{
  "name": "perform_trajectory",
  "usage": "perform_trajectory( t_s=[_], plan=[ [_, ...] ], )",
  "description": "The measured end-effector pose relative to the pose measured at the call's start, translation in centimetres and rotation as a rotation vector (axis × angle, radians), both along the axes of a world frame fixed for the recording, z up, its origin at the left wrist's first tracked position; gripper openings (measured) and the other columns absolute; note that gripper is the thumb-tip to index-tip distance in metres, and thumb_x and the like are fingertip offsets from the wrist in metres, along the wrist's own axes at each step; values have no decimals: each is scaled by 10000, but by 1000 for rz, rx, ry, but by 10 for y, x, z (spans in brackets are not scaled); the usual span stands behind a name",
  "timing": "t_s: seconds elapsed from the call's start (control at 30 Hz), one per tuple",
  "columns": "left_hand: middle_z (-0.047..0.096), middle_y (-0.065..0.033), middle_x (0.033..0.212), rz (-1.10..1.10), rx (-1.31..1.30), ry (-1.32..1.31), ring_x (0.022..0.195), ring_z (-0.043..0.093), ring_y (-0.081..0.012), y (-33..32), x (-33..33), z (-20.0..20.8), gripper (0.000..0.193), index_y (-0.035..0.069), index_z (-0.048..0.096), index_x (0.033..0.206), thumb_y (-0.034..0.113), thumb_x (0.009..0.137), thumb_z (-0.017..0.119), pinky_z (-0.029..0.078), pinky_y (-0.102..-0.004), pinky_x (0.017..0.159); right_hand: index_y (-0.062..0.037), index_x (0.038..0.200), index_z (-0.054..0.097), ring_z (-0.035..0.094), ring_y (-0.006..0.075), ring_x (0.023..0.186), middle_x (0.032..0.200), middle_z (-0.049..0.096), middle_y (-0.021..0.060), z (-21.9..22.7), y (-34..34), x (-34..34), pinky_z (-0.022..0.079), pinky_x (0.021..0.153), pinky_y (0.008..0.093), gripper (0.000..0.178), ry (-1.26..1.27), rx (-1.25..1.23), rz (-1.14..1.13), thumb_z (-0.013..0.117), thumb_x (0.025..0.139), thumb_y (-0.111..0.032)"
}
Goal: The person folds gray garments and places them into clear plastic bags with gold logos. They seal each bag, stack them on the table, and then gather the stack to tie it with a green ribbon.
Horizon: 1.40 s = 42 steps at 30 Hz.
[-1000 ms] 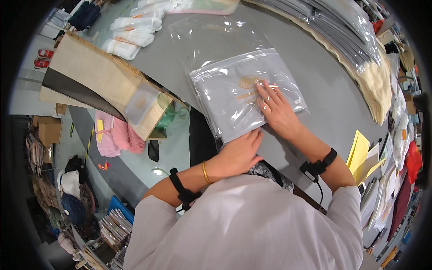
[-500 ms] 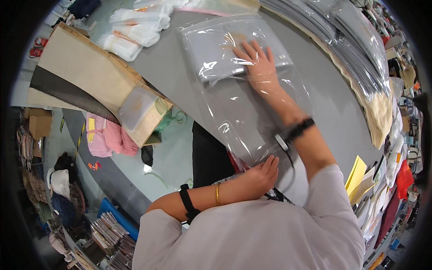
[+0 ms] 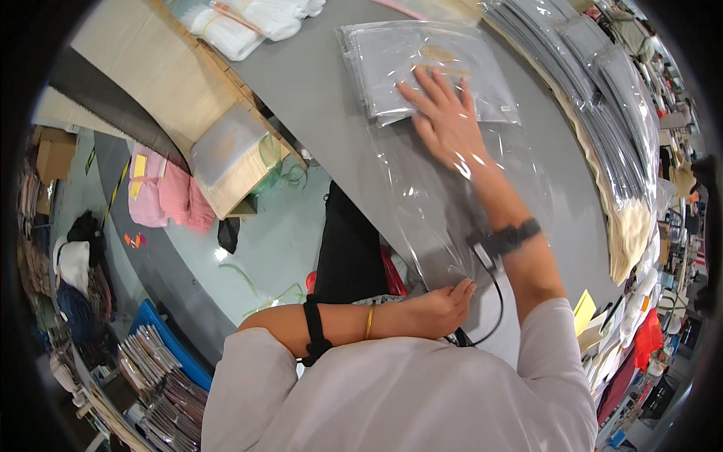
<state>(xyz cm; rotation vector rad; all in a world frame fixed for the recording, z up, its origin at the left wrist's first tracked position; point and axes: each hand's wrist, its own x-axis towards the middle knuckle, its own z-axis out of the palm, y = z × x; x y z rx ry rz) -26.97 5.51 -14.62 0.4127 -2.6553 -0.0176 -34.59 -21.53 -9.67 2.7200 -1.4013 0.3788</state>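
We see the folded grey pack (image 3: 486, 68) on the desk (image 3: 312, 90), straight ahead of our left hand (image 3: 444, 307), with the long clear bag (image 3: 418, 192) running between them. Our left grip pinches the bag's near end. Our right hand (image 3: 450, 124) is closer to the pack, fingers spread on its near part; we can't tell if plastic covers them. Shiny grey bags (image 3: 580, 94) pile up on the right.

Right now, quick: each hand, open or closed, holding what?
Left hand: closed, pinching the near end of the clear plastic bag.
Right hand: open, spread over the grey pouch.
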Motion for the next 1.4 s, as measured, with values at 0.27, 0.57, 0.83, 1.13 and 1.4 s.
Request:
perform_trajectory(
  t_s=[0.27, 0.57, 0.83, 1.13, 1.4],
  plan=[
    [688, -222, 1224, -421, -25, 131, 1207, 623, -342, -29, 60, 48, 337, -46, 715, 1061, 170, 821, 616, 455, -419, 1102, -248, 1568, 411, 254, 287, 1546, 1639, 365, 63, -21, -26, -8, 91, 1243, 598, 548, 46, -103, -55, 472, 1050, -416],
    [667, -59, 820, 467, 1999, 808, 743, 661, -148, -150, 113, 63, 254, 21, 596, 1144, 257, 1053, 570, 509, -264, 593, -244, 1554, 412, 333, 336, 1500, 1594, 415, 99, -20, -11, -9, 179, 1219, 623, 748, -68, -85, -62, 710, 880, -377],
    [567, -104, 632, 151, 580, 626, 577, 496, -247, -206, -5, 210, 380, -12, 593, 771, 306, 971, 649, 428, -367, 599, -125, 1463, 506, 539, 267, 1330, 1450, 557, 139, 44, 23, -21, 416, 1101, 496, 511, -1946, 736, 101, 626, 995, -290],
    [655, -129, 1267, 387, 103, 324, 1209, 579, -342, -257, 38, 121, 304, 79, 681, 1207, 241, 957, 620, 458, -453, 1029, -43, 1403, 537, 628, 212, 1213, 1376, 604, 151, 5, 100, -78, 547, 955, 416, 519, -2078, 1383, -136, 627, 1018, -380],
    [508, -139, 1510, 639, 355, 92, 1400, 448, -328, -285, 110, 10, 507, 74, 520, 1462, 382, 1060, 491, 350, -454, 1157, -3, 1307, 571, 594, 280, 1213, 1375, 560, 204, 29, 157, -115, 527, 908, 418, 539, -434, 483, -483, 736, 921, -341]
  ],
)
